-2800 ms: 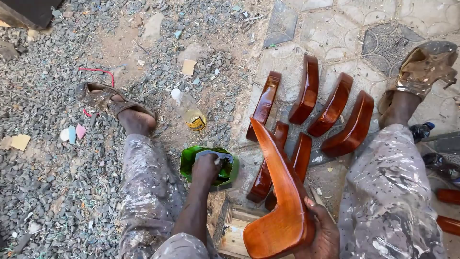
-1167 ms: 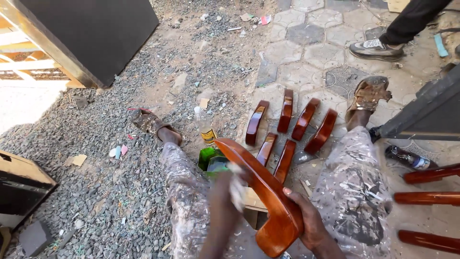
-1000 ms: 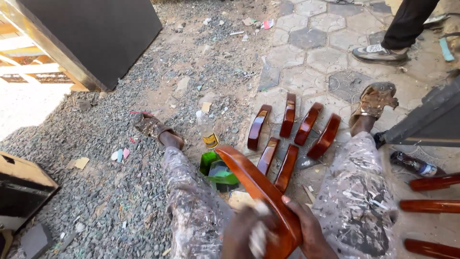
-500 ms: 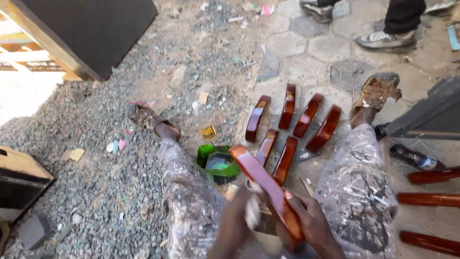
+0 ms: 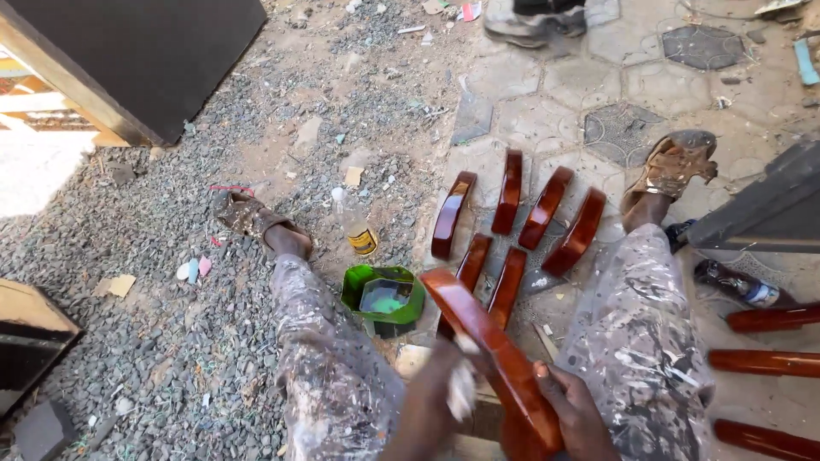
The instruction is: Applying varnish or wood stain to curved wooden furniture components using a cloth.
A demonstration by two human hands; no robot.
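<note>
I hold a curved wooden furniture piece (image 5: 495,358), glossy red-brown, across my lap between my knees. My right hand (image 5: 571,410) clamps its lower end from underneath, thumb on the edge. My left hand (image 5: 431,401) is closed on a small pale rag (image 5: 462,388) pressed against the near face of the piece, roughly at mid-length. The hands are apart, one at each side of the wood.

Just beyond the upper tip of the piece, on the ground between my legs, stands a cut-down green container (image 5: 384,299) holding a greenish liquid. A small bottle with a yellow label (image 5: 359,232) lies on the gravel just past it. Six finished curved pieces (image 5: 512,222) rest in two rows on the paving stones, toward my right sandal (image 5: 675,162). Red-brown turned legs (image 5: 769,363) lie at the right edge of the paving. A second person's shoe (image 5: 534,21) shows at the top edge.

Assessment of the step: the rag should travel in long strokes along the curve, with even pressure, so no streak or pool remains. The right hand's grip should stay at the end, off the wet face. The upper tip hangs close to the green container; I judge a careless swing could tip it. The finish looks wet, so gravel dust is a risk.
</note>
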